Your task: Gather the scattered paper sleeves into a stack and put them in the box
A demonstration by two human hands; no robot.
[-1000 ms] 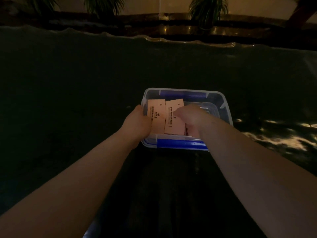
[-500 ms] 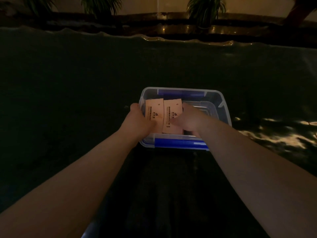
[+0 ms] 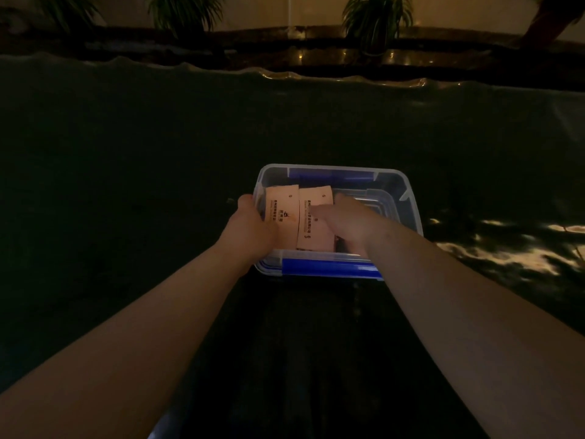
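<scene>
My left hand [image 3: 253, 221] grips the left edge of the paper sleeves [image 3: 299, 217], thumb on the outer side by the box wall, fingers curled under the pale stack as far as I can tell in this dim light. My right hand [image 3: 348, 221] comes in from the other side, its fingers curled over the right-hand sleeve and pinching it, the forefinger lying across the printed face. The sleeves sit between my two hands as two pale cards side by side, printed lines running along their length, their far ends poking past my knuckles toward the back of the box [image 3: 408, 198]. Against half a second ago they lie a little lower and further into the left half of the box, and my hands have sunk with them, the wrists now over the near rim. The box is a clear plastic tub with a blue clip [image 3: 329, 267] along its near edge and another blue strip at the far wall; its right half shows only the bare ribbed floor. It stands on a dark, glossy table cover [image 3: 126, 185] that wrinkles along its far edge and catches warm glints to the right. Beyond that edge, potted plants [image 3: 376, 17] stand on a dark ledge.
</scene>
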